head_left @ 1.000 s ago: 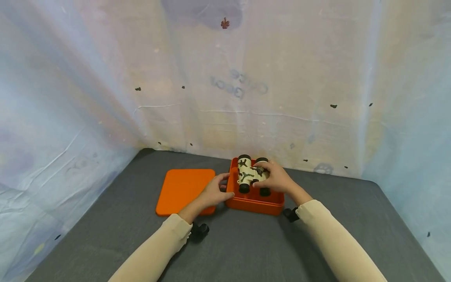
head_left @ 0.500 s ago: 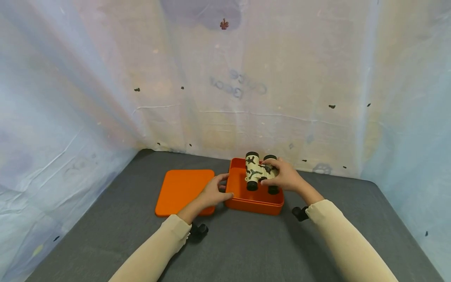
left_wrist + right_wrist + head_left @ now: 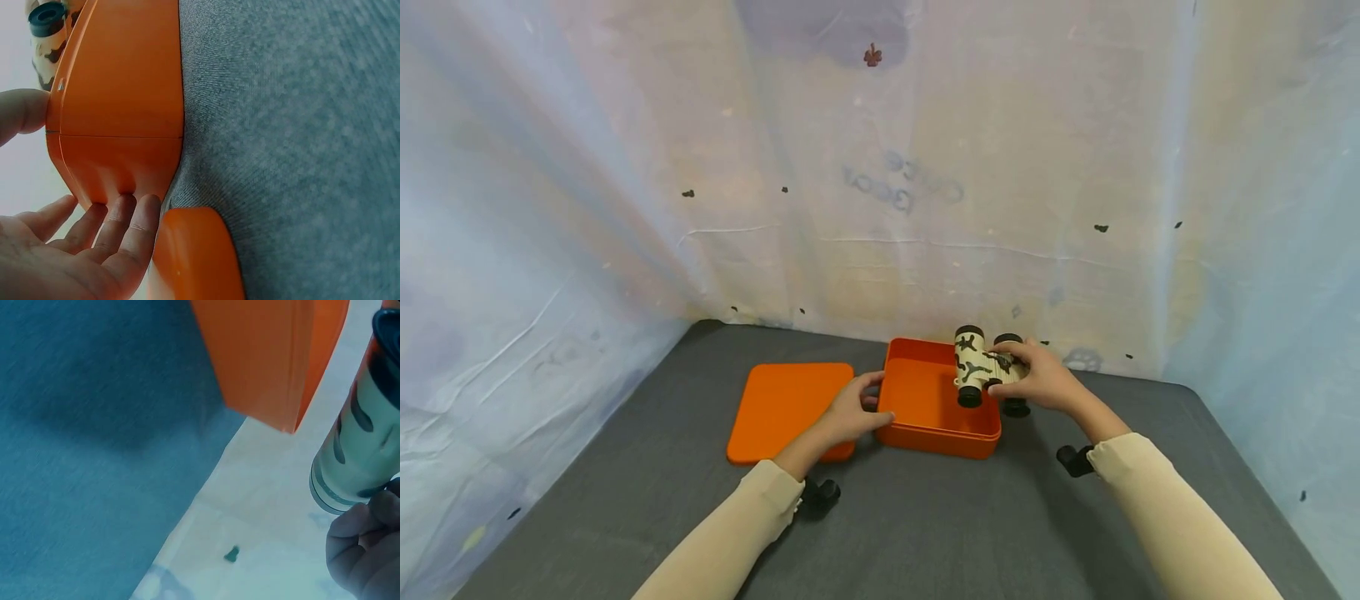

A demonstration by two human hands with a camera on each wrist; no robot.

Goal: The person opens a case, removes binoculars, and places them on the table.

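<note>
Camouflage-patterned binoculars with black ends are held by my right hand, fingers over the right barrel and thumb at its near side. They overlap the right end of an orange box, held up at rim height or above. One barrel fills the right side of the right wrist view. My left hand grips the box's left end. In the left wrist view its fingertips press the end wall, while the thumb lies at the rim. The inside of the box shows bare orange.
A flat orange lid lies left of the box, partly behind my left hand and wrist. The grey table stretches around both, backed by a pale, creased sheet. A black wrist device hangs under my right wrist.
My right hand has carried the binoculars rightward, from over the middle of the box to its right edge. The left hand and box keep their places.
</note>
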